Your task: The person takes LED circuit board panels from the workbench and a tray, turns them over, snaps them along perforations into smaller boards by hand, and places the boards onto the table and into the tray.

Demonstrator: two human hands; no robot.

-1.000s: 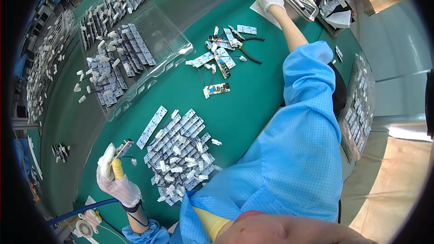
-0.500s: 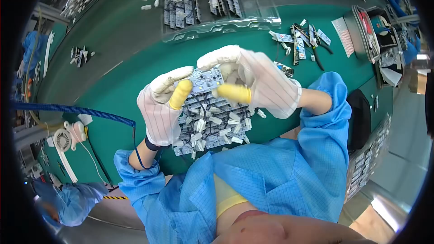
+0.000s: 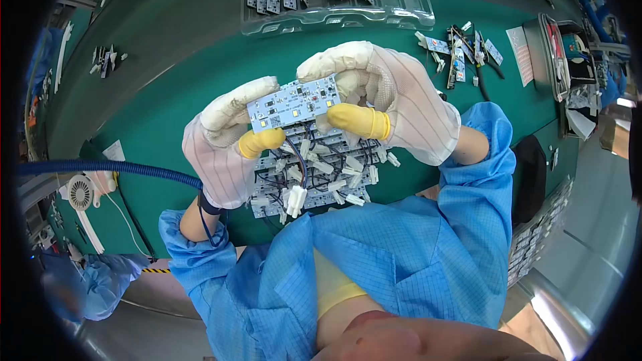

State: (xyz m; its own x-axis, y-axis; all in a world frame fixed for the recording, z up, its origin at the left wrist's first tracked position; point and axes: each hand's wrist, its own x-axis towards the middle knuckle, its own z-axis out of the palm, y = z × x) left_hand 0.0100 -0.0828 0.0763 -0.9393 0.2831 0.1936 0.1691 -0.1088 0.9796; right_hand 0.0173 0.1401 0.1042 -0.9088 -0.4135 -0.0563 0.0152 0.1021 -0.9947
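A white circuit board is held up between my two gloved hands, its component side facing me. My left hand pinches its left end, with a yellow finger cot on the thumb below. My right hand grips the right end, its yellow-covered thumb along the lower edge. Dark wires run down from the board to a white connector. Beneath, several similar boards with wires and white connectors lie in rows on the green mat, partly hidden by my hands.
A clear plastic tray of upright boards stands at the back. Loose boards and black-handled pliers lie at the right, near a metal bin. A blue coiled cord runs to my left wrist; a small fan is at left.
My hands have moved apart along the board, exposing more of its face. The board is now raised and tilted, with its wires and connector hanging in view. The camera view has shifted slightly.
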